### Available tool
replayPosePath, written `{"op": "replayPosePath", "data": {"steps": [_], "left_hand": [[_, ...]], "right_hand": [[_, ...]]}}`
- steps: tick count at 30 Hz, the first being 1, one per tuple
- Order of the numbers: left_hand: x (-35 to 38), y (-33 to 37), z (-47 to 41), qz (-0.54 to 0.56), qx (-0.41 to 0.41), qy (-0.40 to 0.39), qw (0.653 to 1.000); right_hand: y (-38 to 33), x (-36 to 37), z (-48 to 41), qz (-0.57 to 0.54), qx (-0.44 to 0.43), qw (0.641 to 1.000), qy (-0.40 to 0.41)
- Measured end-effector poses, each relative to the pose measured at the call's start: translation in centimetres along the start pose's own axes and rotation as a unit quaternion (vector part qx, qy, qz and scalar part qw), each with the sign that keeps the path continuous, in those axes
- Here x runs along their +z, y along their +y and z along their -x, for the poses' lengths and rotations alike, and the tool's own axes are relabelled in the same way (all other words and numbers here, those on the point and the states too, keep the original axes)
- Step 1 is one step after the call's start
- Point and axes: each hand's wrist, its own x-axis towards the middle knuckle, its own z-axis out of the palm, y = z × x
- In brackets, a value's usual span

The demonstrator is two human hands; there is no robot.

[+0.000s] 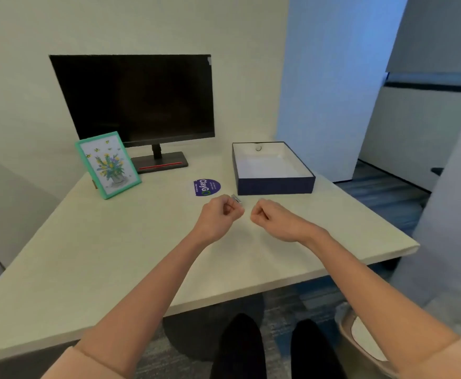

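My left hand [221, 214] hovers over the middle of the cream table [100, 255], fingers curled, pinching a small silvery object [236, 198] that sticks out past the fingertips. My right hand [273, 218] is a hand's width to its right, fingers curled into a loose fist with nothing visible in it. Just beyond both hands stands an open dark blue box [275, 186] with a white lining. A small ring-like item [258, 148] rests at the box's far inner wall.
A black monitor [139, 99] on a stand fills the back of the table. A teal picture frame [107, 165] with flowers leans at the left. A round purple sticker [207, 187] lies flat beside the box. The table's right edge drops to carpet; a bin [360, 337] stands at lower right.
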Motion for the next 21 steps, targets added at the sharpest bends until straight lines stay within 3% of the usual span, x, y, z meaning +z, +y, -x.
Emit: {"op": "replayPosePath", "data": {"steps": [11, 16, 21], "left_hand": [[19.5, 14.2, -0.8, 0.033, 0.125, -0.198, 0.972], [29.2, 17.0, 1.0, 0.037, 0.12, -0.284, 0.951], [37.6, 15.2, 2.4, -0.014, 0.076, -0.32, 0.944]], "right_hand": [[14.1, -11.5, 15.8, -0.018, 0.17, 0.973, 0.157], [20.7, -12.7, 21.3, -0.041, 0.255, 0.943, 0.212], [27.9, -9.7, 23.3, -0.023, 0.344, 0.919, 0.19]]}}
